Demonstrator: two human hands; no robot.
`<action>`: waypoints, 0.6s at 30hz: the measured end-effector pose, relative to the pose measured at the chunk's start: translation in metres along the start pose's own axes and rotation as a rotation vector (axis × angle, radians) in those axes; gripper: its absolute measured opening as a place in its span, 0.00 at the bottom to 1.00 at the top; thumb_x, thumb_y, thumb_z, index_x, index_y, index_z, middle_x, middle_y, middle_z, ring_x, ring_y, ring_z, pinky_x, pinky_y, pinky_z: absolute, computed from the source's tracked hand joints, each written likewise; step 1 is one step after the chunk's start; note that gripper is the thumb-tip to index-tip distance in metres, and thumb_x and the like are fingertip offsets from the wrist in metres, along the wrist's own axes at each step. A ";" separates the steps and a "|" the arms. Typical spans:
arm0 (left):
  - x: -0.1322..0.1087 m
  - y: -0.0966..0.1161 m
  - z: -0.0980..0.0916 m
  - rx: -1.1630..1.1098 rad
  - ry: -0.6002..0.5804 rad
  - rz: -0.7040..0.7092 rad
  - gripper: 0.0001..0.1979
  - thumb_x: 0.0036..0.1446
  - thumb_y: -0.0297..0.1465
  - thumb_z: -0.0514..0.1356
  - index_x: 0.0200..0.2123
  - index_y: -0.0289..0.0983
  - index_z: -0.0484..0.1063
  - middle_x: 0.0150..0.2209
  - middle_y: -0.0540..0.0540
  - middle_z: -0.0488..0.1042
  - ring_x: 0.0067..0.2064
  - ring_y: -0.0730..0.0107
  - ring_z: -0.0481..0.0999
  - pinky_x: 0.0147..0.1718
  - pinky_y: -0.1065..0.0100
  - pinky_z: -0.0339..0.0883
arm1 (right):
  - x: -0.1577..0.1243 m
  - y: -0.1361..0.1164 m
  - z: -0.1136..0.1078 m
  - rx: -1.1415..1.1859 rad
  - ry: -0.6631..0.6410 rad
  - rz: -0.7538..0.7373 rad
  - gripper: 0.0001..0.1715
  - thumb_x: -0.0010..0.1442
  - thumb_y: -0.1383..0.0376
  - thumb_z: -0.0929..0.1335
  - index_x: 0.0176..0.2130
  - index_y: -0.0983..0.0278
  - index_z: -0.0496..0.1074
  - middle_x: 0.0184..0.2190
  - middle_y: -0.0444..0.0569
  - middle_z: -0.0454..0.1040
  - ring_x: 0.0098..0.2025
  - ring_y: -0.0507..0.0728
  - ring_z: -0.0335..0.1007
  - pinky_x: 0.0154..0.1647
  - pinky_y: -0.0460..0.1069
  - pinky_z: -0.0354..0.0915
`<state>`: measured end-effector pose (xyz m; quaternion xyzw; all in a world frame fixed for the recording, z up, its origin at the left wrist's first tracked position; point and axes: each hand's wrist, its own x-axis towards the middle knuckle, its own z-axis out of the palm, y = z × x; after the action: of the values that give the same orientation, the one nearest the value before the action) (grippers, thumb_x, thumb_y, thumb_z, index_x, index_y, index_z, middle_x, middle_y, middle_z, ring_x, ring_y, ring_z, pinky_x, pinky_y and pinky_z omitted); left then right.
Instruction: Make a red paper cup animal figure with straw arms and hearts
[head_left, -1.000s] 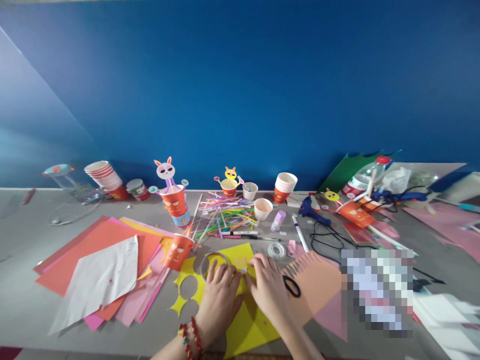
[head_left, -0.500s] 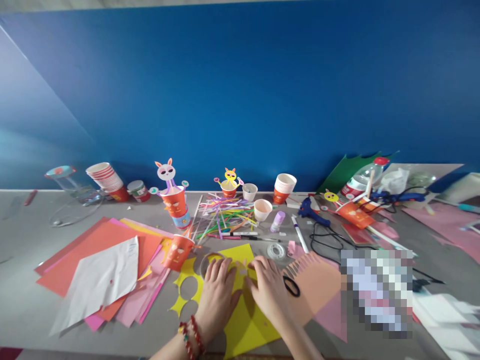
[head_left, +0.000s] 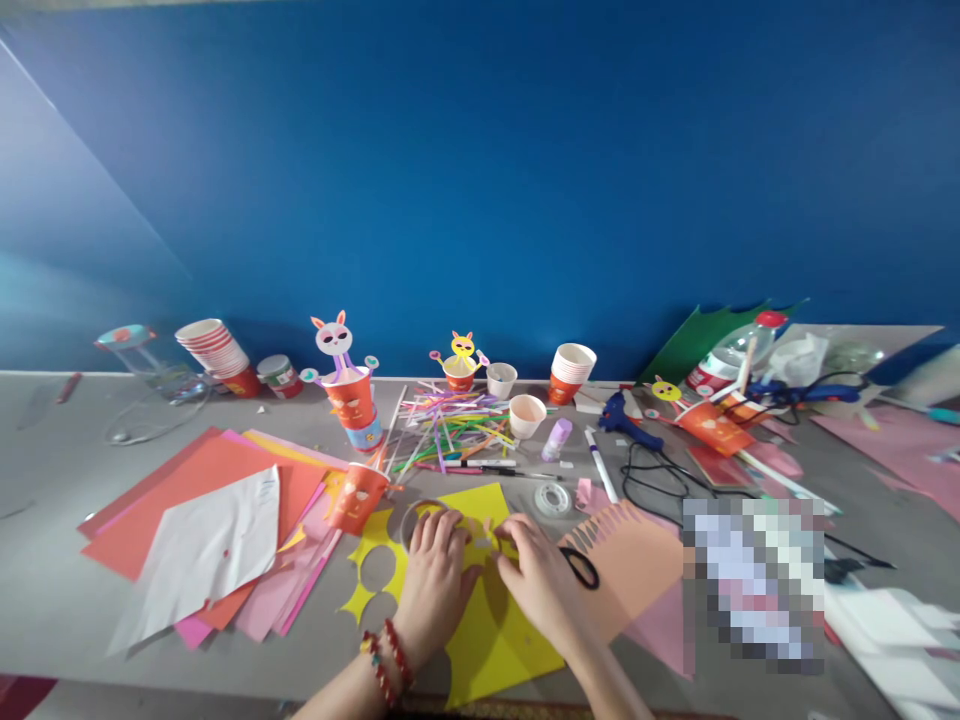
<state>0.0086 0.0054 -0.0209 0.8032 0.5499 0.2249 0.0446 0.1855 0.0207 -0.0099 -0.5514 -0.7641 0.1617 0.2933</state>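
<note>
My left hand [head_left: 435, 580], with beaded bracelets at the wrist, lies palm down on a yellow sheet [head_left: 499, 645], fingers stretched out. Its fingertips reach over a clear ring-shaped roll [head_left: 411, 520], partly hidden. On the sheet's right part rests my right hand [head_left: 544, 580], its fingers slightly bent and the thumb apart from them. Between my hands lie small pale pieces [head_left: 482, 538], too small to name. The sheet's left side has round holes cut out. A black scissor handle [head_left: 581, 568] shows beside my right hand.
A tilted orange paper cup [head_left: 360, 498] stands left of the sheet, near coloured papers [head_left: 150, 500]. Behind are straws [head_left: 442, 430], a glue stick [head_left: 557, 440], a tape roll [head_left: 553, 498] and cup figures [head_left: 349, 400]. A blue glue gun [head_left: 628, 420] with black cable lies right.
The view has shifted slightly. My hands stay over the yellow sheet in nearly the same place, with the right fingers a little more bent.
</note>
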 end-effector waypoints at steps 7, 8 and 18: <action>0.000 0.000 -0.001 -0.053 0.029 0.019 0.16 0.58 0.26 0.62 0.49 0.37 0.67 0.50 0.40 0.72 0.55 0.50 0.70 0.57 0.44 0.63 | -0.002 0.005 0.005 0.169 -0.024 0.078 0.13 0.55 0.74 0.65 0.39 0.60 0.69 0.34 0.49 0.81 0.36 0.61 0.80 0.37 0.52 0.74; 0.000 -0.001 -0.001 -0.069 0.035 0.020 0.15 0.59 0.26 0.62 0.49 0.37 0.67 0.50 0.40 0.72 0.55 0.49 0.70 0.56 0.44 0.64 | -0.002 0.005 0.007 0.207 -0.016 0.096 0.12 0.55 0.74 0.64 0.39 0.60 0.69 0.34 0.49 0.81 0.35 0.61 0.80 0.36 0.52 0.74; 0.011 -0.003 -0.036 -0.738 0.005 -0.208 0.13 0.63 0.39 0.59 0.46 0.38 0.70 0.45 0.41 0.76 0.45 0.57 0.76 0.45 0.58 0.72 | 0.002 -0.020 -0.019 0.690 0.034 0.171 0.05 0.62 0.63 0.67 0.38 0.61 0.68 0.33 0.49 0.77 0.36 0.58 0.77 0.38 0.50 0.73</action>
<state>-0.0055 0.0107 0.0136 0.6726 0.5105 0.4039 0.3519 0.1819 0.0141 0.0167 -0.4846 -0.6106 0.4248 0.4603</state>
